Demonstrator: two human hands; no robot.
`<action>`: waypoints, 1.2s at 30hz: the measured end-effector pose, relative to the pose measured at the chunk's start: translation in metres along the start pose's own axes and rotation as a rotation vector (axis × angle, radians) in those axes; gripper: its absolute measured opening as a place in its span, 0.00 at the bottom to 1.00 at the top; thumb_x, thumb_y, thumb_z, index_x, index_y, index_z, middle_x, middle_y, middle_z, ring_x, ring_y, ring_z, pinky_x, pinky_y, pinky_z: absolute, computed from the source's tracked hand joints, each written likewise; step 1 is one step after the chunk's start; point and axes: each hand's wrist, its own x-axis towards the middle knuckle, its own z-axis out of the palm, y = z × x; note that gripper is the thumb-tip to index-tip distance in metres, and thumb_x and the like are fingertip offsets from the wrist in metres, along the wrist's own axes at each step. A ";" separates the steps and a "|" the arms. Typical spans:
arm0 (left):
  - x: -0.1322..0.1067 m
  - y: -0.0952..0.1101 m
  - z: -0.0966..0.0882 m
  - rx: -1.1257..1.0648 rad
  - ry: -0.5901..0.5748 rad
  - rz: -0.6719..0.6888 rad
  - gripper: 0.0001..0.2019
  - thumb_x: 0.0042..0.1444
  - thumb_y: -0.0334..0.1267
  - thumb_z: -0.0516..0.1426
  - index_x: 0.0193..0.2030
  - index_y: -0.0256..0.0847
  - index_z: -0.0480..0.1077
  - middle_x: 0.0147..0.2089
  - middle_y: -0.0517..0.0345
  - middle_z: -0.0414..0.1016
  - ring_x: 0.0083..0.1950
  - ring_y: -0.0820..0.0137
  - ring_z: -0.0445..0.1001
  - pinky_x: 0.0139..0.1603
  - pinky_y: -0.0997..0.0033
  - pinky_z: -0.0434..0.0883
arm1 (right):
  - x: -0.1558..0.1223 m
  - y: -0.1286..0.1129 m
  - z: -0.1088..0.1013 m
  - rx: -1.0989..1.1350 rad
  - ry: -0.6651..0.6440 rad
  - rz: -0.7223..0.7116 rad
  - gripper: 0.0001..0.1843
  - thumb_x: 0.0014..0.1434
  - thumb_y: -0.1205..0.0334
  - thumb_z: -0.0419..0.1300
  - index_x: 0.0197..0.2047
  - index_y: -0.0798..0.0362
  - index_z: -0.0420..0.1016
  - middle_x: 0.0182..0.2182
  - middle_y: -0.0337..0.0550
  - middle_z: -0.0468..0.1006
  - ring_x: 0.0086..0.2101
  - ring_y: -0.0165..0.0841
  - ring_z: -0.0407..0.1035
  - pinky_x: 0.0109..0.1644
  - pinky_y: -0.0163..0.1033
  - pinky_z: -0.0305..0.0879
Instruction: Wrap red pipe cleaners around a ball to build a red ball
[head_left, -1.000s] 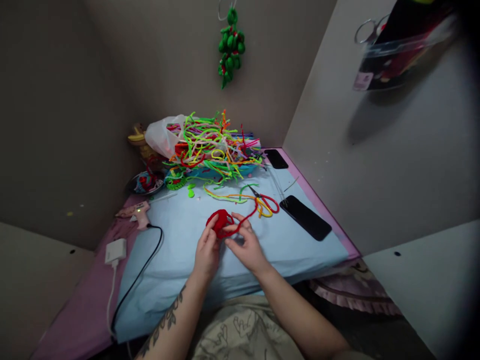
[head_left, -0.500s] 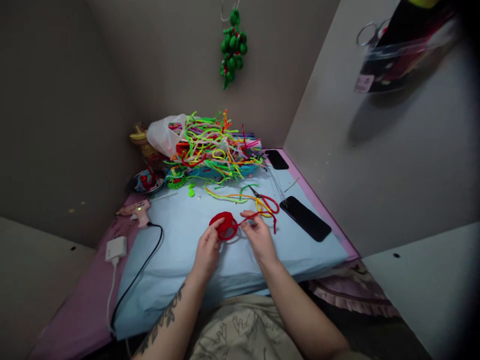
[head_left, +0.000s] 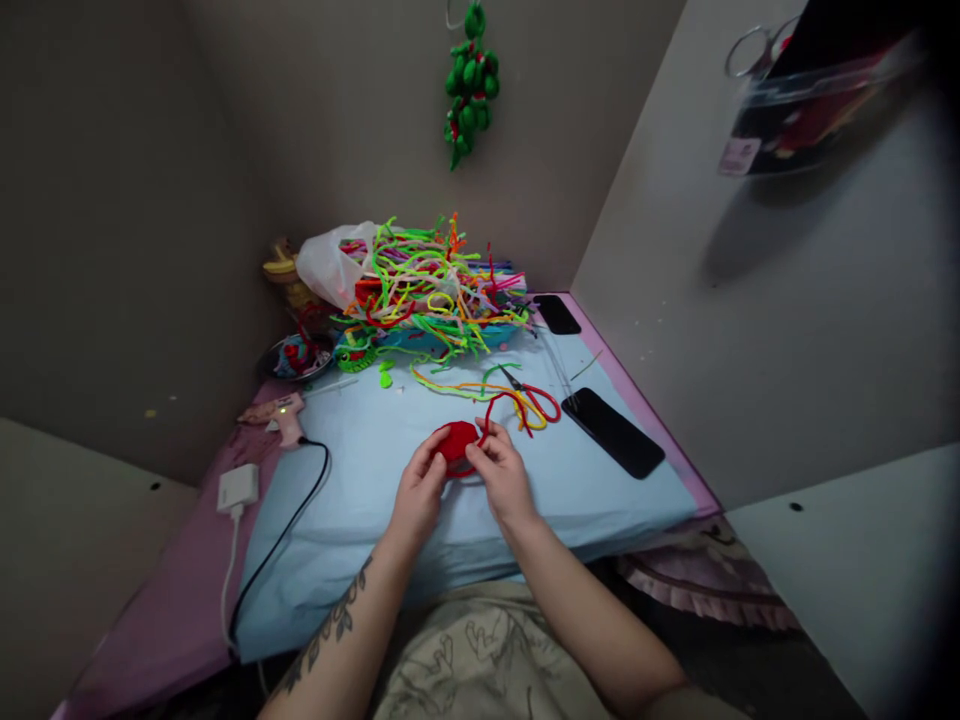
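My left hand (head_left: 417,492) and my right hand (head_left: 504,478) meet over the light blue pad (head_left: 360,470), both closed on a red coiled pipe-cleaner piece (head_left: 457,442). Its loose red tail (head_left: 501,402) arcs up and right from between my fingers toward the scissors. The left fingers pinch the coil's left edge and the right fingers press its right side. My tattooed left forearm (head_left: 337,625) runs in from the bottom.
A heap of coloured pipe cleaners (head_left: 427,285) and a plastic bag (head_left: 330,265) fill the back. Red-handled scissors (head_left: 534,398) and a black phone (head_left: 613,432) lie right of my hands; a second phone (head_left: 556,314) farther back. A pink glue gun (head_left: 276,418) with cable and white adapter (head_left: 237,488) sits left. A green ornament (head_left: 469,85) hangs above.
My right hand has come back in from the right to the red coil, drawing the tail with it. The tail now loops up instead of stretching out sideways. The view shifted slightly.
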 end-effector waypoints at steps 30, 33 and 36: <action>0.010 -0.012 -0.006 0.027 -0.035 0.127 0.25 0.45 0.41 0.64 0.51 0.38 0.68 0.35 0.54 0.78 0.36 0.69 0.76 0.43 0.67 0.71 | 0.004 0.021 0.006 -0.069 0.079 -0.133 0.11 0.49 0.54 0.61 0.24 0.51 0.67 0.46 0.45 0.70 0.45 0.36 0.68 0.50 0.40 0.64; 0.011 -0.012 -0.007 0.064 -0.040 0.153 0.24 0.44 0.42 0.64 0.49 0.37 0.70 0.36 0.53 0.78 0.36 0.69 0.76 0.43 0.67 0.70 | 0.005 0.020 0.006 -0.078 0.086 -0.155 0.10 0.49 0.56 0.61 0.24 0.51 0.66 0.45 0.45 0.70 0.45 0.36 0.67 0.52 0.40 0.62; 0.012 -0.013 -0.006 0.088 -0.029 0.174 0.22 0.44 0.41 0.64 0.46 0.36 0.71 0.35 0.53 0.79 0.36 0.70 0.76 0.42 0.68 0.70 | 0.006 0.021 0.006 -0.097 0.096 -0.178 0.10 0.48 0.57 0.61 0.23 0.51 0.66 0.43 0.45 0.70 0.45 0.36 0.66 0.53 0.40 0.61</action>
